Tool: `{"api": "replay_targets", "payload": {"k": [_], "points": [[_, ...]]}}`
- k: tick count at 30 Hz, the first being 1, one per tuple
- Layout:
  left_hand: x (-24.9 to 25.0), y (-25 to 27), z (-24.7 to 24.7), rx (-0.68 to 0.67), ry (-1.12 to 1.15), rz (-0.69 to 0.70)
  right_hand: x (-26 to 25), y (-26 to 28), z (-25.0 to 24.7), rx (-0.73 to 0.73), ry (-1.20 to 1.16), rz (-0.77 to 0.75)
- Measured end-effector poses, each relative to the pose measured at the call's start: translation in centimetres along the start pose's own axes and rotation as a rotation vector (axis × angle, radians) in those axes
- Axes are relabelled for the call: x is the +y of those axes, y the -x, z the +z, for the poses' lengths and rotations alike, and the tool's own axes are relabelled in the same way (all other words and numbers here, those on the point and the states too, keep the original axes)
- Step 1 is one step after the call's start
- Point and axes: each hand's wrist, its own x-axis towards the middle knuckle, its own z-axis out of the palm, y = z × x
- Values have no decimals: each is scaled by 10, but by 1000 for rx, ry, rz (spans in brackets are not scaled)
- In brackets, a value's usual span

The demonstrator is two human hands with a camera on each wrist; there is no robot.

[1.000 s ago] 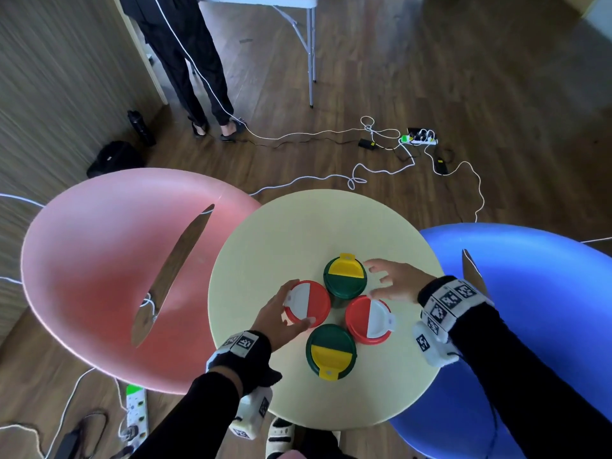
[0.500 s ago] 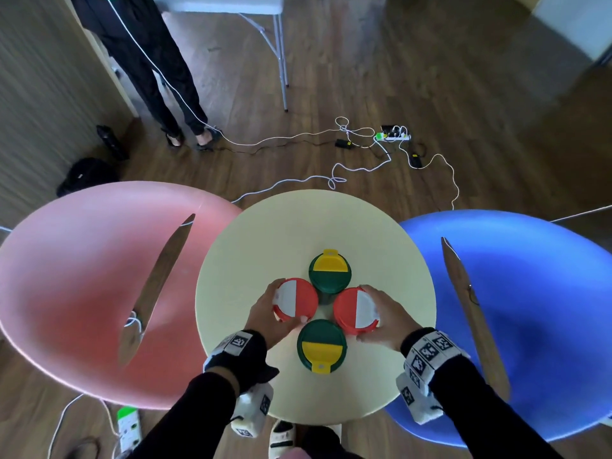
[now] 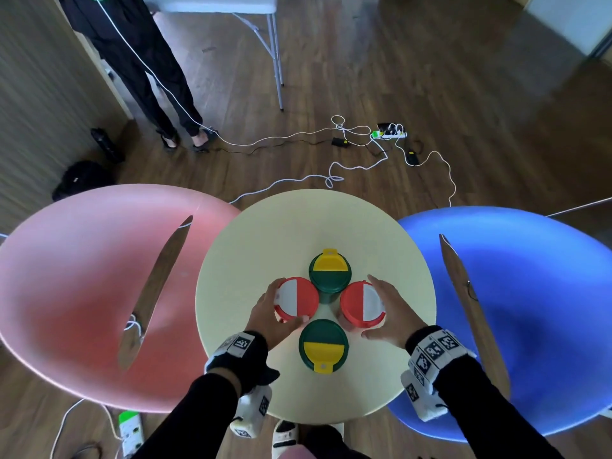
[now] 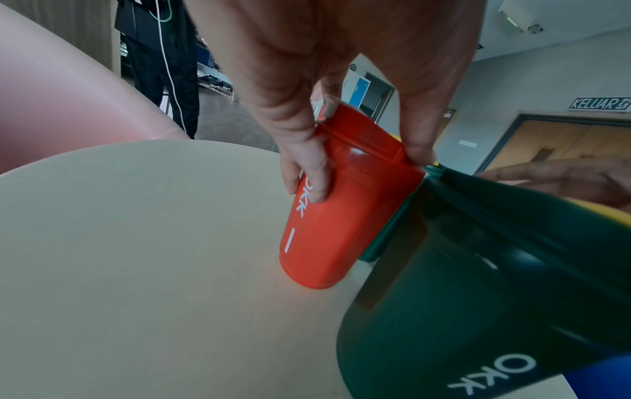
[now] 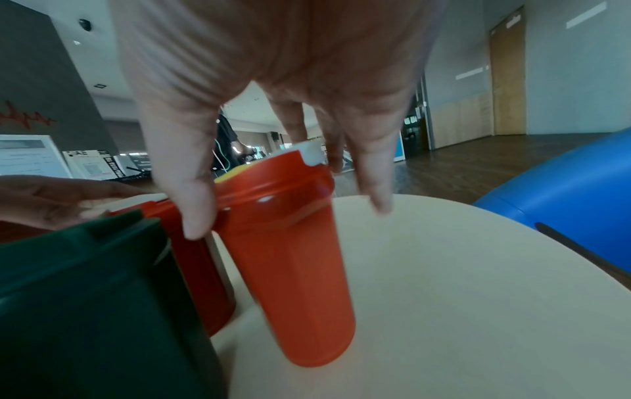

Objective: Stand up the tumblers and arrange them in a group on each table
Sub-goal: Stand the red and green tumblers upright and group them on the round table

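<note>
Head view: four lidded tumblers stand clustered on the round table, green at twelve and green at six, red at nine and three.

Left wrist view: the left hand is curled round the left red tumbler just under its lid.

Right wrist view: the right hand cups the right red tumbler, thumb on its rim, fingers nearly straight. Stiff, smooth, probably light plastic is judged; hold below the lid is advised.
</note>
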Motion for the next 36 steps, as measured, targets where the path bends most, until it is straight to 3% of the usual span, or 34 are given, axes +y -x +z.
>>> {"api": "replay_targets", "payload": {"k": [2,7,9,14,16,23,36], "points": [[-2,0,0,-6,16,-1,-2,8,6,58,61,-53],[-1,1,-1,-18,18,12,-19,28,28,160,248,-425],[-1,0,-2,-21,9,19,-23,30,36,166,358,-469],[1,0,-4,-19,1,34,-40,6,24,289,244,-271],[2,1,-3,-11,-2,32,-55,-12,13,229,239,-157],[6,-1,-3,7,-67,23,-78,-63,3,-56,448,17],[8,-10,-13,20,-108,9,-93,-81,-10,-29,432,-44]]}}
